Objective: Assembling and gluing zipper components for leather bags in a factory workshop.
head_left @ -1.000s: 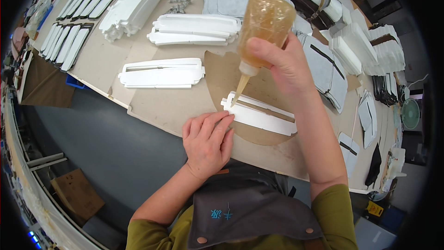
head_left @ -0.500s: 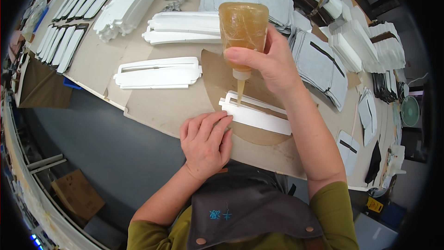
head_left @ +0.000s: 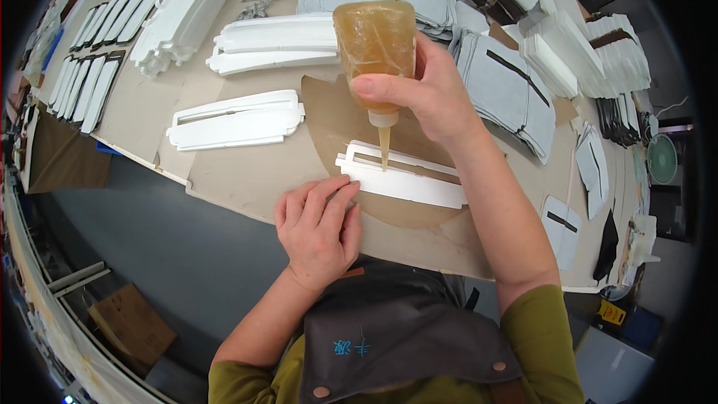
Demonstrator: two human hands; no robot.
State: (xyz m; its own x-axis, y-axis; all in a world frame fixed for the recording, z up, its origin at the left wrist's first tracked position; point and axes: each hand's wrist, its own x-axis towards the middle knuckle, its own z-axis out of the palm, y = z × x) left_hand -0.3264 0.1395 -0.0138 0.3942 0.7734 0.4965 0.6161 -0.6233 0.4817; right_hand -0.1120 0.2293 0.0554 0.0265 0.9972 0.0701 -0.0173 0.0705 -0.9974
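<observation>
Upside down in my right hand [head_left: 428, 96] is a squeeze bottle [head_left: 374, 39] of amber liquid, my fingers wrapped round it. Its narrow nozzle points down at a white slotted strip [head_left: 415, 188], with the tip at the strip's face just below the slot. My left hand [head_left: 317, 224] lies at the strip's left end, fingers stretched out and fingertips at its lower corner. Under the strip is a brown sheet [head_left: 321, 116] on the table. To the left lies a stack of similar white slotted strips [head_left: 239, 123].
Behind are more white strips [head_left: 277, 41] and a tall white pile [head_left: 187, 11]. Grey fabric pieces with black slits [head_left: 505, 93] are stacked at the right. Black-edged white strips [head_left: 86, 90] sit far left. The table's front edge [head_left: 187, 183] runs before me.
The whole scene has shifted a little left in the view. The nozzle tip has moved slightly right along the strip. My left hand stays at the strip's end.
</observation>
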